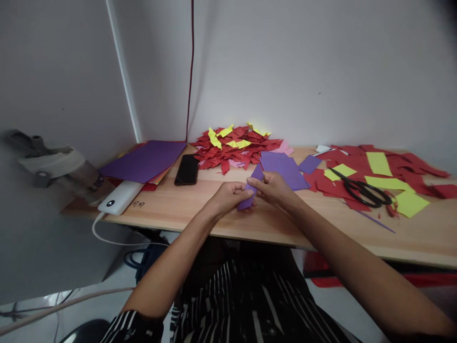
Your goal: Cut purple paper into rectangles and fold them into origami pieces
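Observation:
A narrow piece of purple paper (pixel 244 204) is pinched between both hands just above the front part of the table. My left hand (pixel 231 196) is closed on its left side, thumb on top. From the right, my right hand (pixel 272 188) grips the upper part with thumb and fingers. Just beyond the right hand lie larger purple paper sheets (pixel 280 166), with a small purple piece (pixel 310 164) to their right. Behind the hands rises a heap of folded red paper pieces (pixel 235 147), with several yellow folded ones on top.
Black scissors (pixel 364 193) rest on red and yellow paper scraps (pixel 380 164) at the right. A black phone (pixel 187 169), a white power bank (pixel 121 197) with a cable, and stacked purple sheets (pixel 146 159) are at the left, beside a tumbler (pixel 67 166). A wall stands behind.

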Demonstrator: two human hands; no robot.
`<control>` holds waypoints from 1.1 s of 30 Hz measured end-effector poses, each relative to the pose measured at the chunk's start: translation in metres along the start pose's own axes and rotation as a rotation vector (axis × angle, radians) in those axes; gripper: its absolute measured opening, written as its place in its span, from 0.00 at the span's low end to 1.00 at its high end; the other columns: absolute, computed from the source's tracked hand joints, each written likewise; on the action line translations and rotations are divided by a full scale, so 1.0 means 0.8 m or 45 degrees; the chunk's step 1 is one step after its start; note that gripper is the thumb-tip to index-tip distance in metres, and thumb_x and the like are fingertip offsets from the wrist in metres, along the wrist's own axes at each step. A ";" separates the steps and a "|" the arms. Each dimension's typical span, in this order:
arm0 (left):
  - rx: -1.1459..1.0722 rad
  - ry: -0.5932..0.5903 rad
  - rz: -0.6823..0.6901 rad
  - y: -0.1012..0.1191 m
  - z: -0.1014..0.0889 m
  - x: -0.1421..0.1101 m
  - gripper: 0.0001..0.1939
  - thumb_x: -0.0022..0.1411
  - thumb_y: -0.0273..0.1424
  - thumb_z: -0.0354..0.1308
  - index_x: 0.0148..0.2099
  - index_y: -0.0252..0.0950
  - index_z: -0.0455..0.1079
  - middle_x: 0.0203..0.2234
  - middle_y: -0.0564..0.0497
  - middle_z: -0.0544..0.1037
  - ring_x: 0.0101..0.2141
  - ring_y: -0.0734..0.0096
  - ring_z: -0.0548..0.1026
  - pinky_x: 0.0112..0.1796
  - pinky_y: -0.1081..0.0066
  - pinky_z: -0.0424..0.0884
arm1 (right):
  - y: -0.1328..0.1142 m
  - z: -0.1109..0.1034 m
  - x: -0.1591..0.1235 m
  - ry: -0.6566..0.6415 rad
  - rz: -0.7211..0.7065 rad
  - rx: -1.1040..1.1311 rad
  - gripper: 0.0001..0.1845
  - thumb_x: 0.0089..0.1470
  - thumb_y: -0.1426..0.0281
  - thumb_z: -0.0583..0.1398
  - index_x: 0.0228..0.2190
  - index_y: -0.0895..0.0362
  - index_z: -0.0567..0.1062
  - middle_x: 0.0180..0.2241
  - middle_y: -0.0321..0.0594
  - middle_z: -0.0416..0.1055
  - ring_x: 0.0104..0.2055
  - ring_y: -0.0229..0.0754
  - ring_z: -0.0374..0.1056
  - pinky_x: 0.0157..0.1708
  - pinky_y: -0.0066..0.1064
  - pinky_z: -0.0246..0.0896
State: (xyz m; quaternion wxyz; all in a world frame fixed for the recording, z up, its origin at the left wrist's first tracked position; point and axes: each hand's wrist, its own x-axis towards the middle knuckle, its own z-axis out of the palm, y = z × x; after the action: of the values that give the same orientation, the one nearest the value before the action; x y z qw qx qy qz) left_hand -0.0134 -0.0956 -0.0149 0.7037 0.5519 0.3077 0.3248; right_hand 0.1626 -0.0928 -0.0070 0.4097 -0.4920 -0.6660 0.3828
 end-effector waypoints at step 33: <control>-0.238 0.209 0.040 0.007 -0.004 0.002 0.04 0.57 0.26 0.58 0.33 0.29 0.68 0.27 0.41 0.80 0.28 0.66 0.80 0.33 0.70 0.73 | 0.012 -0.002 -0.005 0.266 -0.488 -0.332 0.14 0.61 0.67 0.54 0.48 0.54 0.72 0.40 0.42 0.74 0.37 0.41 0.69 0.39 0.34 0.65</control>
State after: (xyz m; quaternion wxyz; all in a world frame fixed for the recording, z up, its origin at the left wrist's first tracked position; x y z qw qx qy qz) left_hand -0.0160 -0.0915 -0.0104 0.7195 0.4601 0.3240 0.4070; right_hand 0.1681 -0.0945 -0.0154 0.4745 -0.4424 -0.7448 0.1561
